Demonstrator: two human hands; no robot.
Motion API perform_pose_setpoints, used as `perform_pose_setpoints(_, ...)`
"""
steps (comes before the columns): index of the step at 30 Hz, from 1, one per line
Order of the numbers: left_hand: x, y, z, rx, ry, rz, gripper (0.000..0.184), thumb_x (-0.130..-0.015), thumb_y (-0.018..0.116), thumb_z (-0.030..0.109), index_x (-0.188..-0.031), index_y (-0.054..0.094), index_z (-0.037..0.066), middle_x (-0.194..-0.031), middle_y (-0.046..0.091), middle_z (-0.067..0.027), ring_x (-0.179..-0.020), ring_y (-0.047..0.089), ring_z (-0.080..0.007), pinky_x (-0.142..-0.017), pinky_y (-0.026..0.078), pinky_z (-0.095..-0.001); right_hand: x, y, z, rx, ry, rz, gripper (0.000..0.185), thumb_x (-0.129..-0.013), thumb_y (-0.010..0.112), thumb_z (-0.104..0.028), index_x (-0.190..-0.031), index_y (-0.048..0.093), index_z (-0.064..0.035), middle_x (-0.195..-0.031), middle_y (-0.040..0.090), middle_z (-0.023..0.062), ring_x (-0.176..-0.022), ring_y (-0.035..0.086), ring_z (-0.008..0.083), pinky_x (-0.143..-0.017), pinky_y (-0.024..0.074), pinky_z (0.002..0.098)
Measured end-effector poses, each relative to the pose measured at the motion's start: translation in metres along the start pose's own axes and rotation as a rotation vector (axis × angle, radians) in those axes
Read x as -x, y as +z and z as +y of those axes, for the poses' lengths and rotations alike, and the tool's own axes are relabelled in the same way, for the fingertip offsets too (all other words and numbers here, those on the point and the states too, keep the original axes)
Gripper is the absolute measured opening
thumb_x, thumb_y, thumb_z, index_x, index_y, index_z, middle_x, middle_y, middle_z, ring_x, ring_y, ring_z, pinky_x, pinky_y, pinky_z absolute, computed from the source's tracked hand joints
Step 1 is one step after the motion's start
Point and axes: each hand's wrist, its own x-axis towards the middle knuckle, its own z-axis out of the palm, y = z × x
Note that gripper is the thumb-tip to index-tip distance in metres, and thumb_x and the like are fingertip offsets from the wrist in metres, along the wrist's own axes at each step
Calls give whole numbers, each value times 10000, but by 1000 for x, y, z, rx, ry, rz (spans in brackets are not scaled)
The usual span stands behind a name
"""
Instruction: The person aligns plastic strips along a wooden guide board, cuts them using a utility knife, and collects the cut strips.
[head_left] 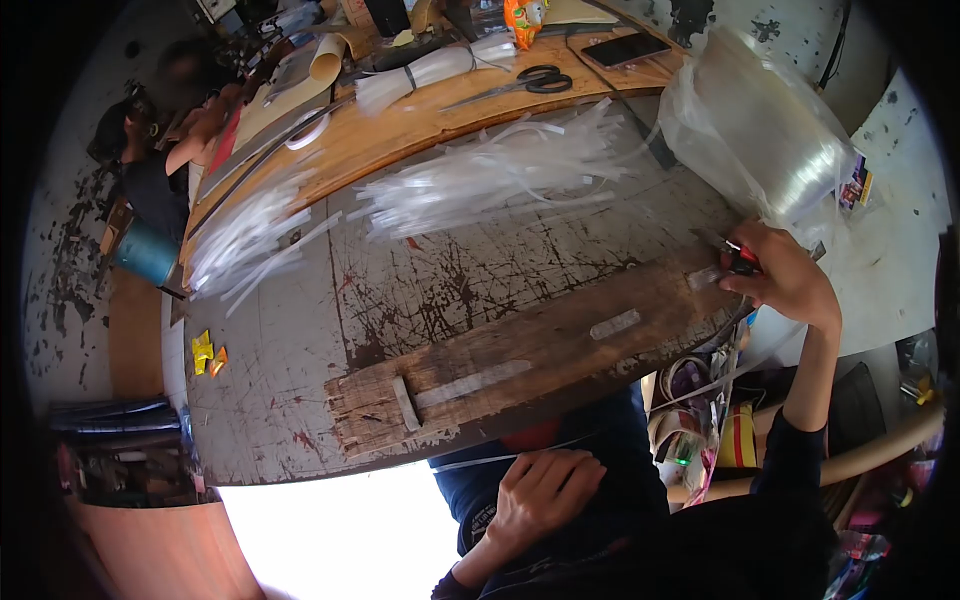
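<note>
At the right end of a worn wooden board [470, 365], my right hand [790, 272] is closed around a small red-and-black tool [743, 261]. The tool's working end is partly hidden, so its exact kind is unclear. A narrow translucent plastic strip [735, 375] hangs below this hand, past the table edge. My left hand [548, 492] is low in front of my body, its fingers curled in. Another thin pale strip [480, 460] passes close to its knuckles; whether the fingers grip anything is hidden. Clear tape pieces [614, 324] and a short raised strip [406, 403] lie on the board.
Bundles of clear plastic strips [490, 180] lie on the scratched table [270, 390]. Scissors [545, 80] and a phone [625, 50] are on the wooden ledge. A large bagged plastic roll [765, 130] stands right. Another person [160, 180] sits far left. Yellow wrappers [203, 352] lie left.
</note>
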Motion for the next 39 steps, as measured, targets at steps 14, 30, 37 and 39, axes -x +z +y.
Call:
perform_pose_setpoints(14,7,-12,1,-17,-5,56,127,-689,684,142,-765,596,93,-799,603,6,-691,578,-101,-609,408,-242,5,-7,-38,-359,51,-247,159,-701,670,-48,-757,529,1,-587,535,20,-463,515,82,-415,379,233)
perform_pose_setpoints(30,1,-43,-73,-611,-263,890,130,-742,547,274,-702,586,157,-923,490,-19,-910,459,-179,-944,222,-453,-63,93,-168,-259,-241,-801,185,-781,569,-159,-709,623,3,-515,563,27,-394,490,76,-391,371,215)
perform_pose_setpoints(37,2,-43,-70,-642,-340,822,78,-700,556,254,-705,606,195,-939,477,-20,-958,442,-203,-1005,154,-499,-71,103,-169,-390,-174,-828,188,-784,564,-145,-710,600,24,-516,560,43,-383,485,69,-386,377,205)
perform_pose_setpoints(39,1,-42,-70,-642,-354,824,76,-697,555,252,-707,608,196,-932,477,-19,-956,443,-203,-1006,157,-498,-71,102,-170,-378,-160,-828,196,-793,564,-157,-716,598,20,-525,569,44,-390,499,71,-394,391,205)
